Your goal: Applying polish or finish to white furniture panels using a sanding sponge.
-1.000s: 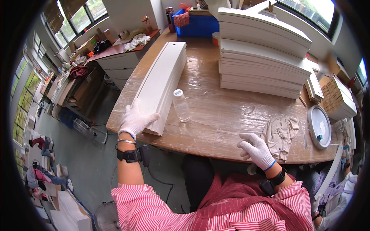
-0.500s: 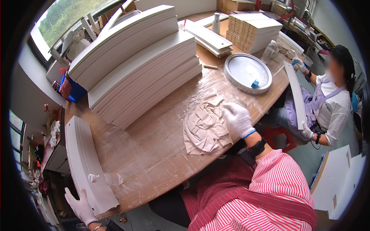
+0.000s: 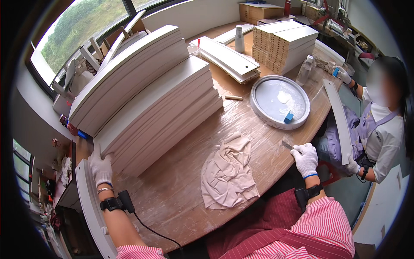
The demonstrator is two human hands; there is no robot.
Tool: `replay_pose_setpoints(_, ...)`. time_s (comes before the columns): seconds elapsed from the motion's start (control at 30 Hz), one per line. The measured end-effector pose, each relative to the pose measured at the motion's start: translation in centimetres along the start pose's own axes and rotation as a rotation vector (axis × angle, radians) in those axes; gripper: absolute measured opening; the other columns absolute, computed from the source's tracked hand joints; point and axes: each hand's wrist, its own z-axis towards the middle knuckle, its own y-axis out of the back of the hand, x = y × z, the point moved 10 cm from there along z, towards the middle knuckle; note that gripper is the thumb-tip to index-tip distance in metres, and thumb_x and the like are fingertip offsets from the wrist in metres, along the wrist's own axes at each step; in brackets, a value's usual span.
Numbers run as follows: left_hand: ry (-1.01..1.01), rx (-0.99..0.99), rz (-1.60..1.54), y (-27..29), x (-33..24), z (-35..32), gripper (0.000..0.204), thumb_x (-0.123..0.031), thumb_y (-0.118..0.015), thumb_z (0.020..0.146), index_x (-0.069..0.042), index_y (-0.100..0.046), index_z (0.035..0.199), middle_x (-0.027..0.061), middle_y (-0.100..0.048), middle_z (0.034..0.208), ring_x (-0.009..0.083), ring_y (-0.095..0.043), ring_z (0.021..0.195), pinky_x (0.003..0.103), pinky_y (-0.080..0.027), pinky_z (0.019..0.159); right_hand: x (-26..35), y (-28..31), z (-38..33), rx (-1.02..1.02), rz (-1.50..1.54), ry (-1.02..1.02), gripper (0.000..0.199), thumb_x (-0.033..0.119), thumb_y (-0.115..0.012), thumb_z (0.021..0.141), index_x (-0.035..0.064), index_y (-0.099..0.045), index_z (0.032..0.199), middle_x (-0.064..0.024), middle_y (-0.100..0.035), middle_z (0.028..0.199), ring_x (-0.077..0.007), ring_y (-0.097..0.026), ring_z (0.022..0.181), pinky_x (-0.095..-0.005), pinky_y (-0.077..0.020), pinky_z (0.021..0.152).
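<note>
The right hand [image 3: 305, 159] pinches a flat tool [image 3: 286, 144] that a loose grip could drop; the left hand [image 3: 101, 167], grip unclear, could topple the stack [image 3: 159, 123] by tugging.

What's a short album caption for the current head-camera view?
White-gloved left hand by tall stacks of white boards, white-gloved right hand holding a thin flat grey tool.
</note>
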Motion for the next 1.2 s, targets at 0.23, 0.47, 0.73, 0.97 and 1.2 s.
replay_pose_setpoints(0.23, -0.107, -0.192, -0.076, 2.6, -2.1, -8.7, 0.047, -0.012, -0.07, 0.09, 0.001, -0.06, 0.134, 0.0213, -0.066, 0.125, 0.0382, -0.057, 0.125, 0.045, -0.042, 0.11, -0.8, -0.7, 0.6, 0.106, 0.042, 0.008, 0.021, 0.027, -0.076, 0.083, 0.0093, -0.075, 0.093, -0.0161, -0.064, 0.103, -0.0343, -0.064, 0.098, -0.0448, -0.0516, 0.087)
replay_pose_setpoints(0.47, 0.45, 0.12, -1.523, -1.6, 1.5, -7.7, 0.028, -0.033, -0.066, 0.098, -0.007, -0.068, 0.111, 0.0069, -0.072, 0.101, 0.0171, -0.07, 0.084, 0.033, -0.056, 0.074, -0.5, -1.8, 1.9, 0.266, 0.002, -0.044, 0.038, 0.03, -0.068, 0.087, 0.0061, -0.063, 0.115, -0.0229, -0.068, 0.113, -0.0391, -0.064, 0.108, -0.0484, -0.0513, 0.094)
replay_pose_setpoints(0.73, 0.315, 0.106, -1.526, -1.8, -0.3, -14.1, 0.02, -0.028, -0.071, 0.096, -0.01, -0.063, 0.101, 0.0015, -0.066, 0.074, 0.0094, -0.059, 0.051, 0.019, -0.043, 0.043, -0.7, -2.5, 2.4, 0.276, 0.0, -0.134, 0.045, 0.05, -0.062, 0.095, 0.0092, -0.065, 0.112, -0.0213, -0.069, 0.113, -0.0388, -0.066, 0.107, -0.0487, -0.0507, 0.093)
replay_pose_setpoints(0.97, 0.535, 0.165, -1.608, -4.8, 7.3, -31.2, 0.032, -0.02, -0.062, 0.099, 0.001, -0.058, 0.123, 0.0102, -0.069, 0.102, 0.0186, -0.07, 0.082, 0.029, -0.059, 0.068, -0.8, -2.2, 3.0, 0.304, -0.032, -0.078, 0.038, 0.031, -0.071, 0.084, 0.0046, -0.067, 0.11, -0.0186, -0.072, 0.105, -0.0355, -0.069, 0.098, -0.0437, -0.0533, 0.089)
replay_pose_setpoints(1.2, 0.684, 0.328, -1.469, -8.8, 8.8, -37.5, 0.039, -0.016, -0.06, 0.1, 0.001, -0.052, 0.134, 0.0129, -0.065, 0.12, 0.0245, -0.068, 0.106, 0.035, -0.058, 0.09, 15.3, -0.5, -7.0, 0.245, 0.76, 0.451, 0.029, 0.01, -0.063, 0.089, 0.0022, -0.066, 0.116, -0.0139, -0.07, 0.088, -0.0227, -0.069, 0.077, -0.0349, -0.0551, 0.072)
